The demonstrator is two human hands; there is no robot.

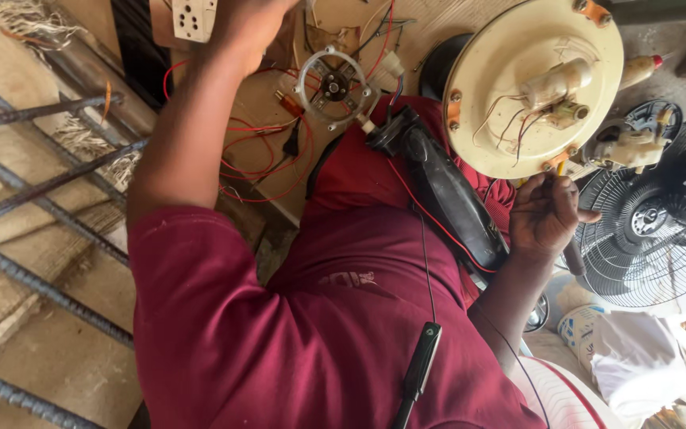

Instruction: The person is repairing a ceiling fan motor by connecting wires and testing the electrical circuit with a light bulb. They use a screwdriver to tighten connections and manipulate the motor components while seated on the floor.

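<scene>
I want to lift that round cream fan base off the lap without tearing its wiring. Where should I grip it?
Grip the cream base by its bare outer rim, probably at the upper left edge, coming from outside. Its open face carries a small motor and thin wires near the centre, and the hand holding a tool occupies the lower edge.

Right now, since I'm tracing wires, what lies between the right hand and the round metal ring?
Head view: a long black housing lies between right hand and metal ring, a red wire alongside it.
</scene>
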